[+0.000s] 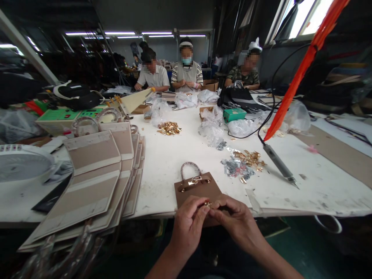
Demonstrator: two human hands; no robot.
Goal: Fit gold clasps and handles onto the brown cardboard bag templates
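Observation:
Fingertips together, my left hand (190, 219) and my right hand (236, 217) pinch a small gold metal fitting (207, 204) between them. Both are closed on it, and its exact shape is partly covered by the fingers. Beneath and just beyond them a brown handbag panel (186, 193) lies on the table near its front edge. The panel has a wrapped loop handle (190, 164) at the top and a strap with gold hardware (195, 180) across it. My hands cover the panel's lower part.
Bag panels (95, 155) are stacked at left, beside a white fan (23, 164). Gold fittings (251, 158) and grey pieces (235, 168) lie at right, near a hanging pen-like tool (279, 164) with an orange sleeve. More gold parts (170, 128) sit farther back. Several people work across the table.

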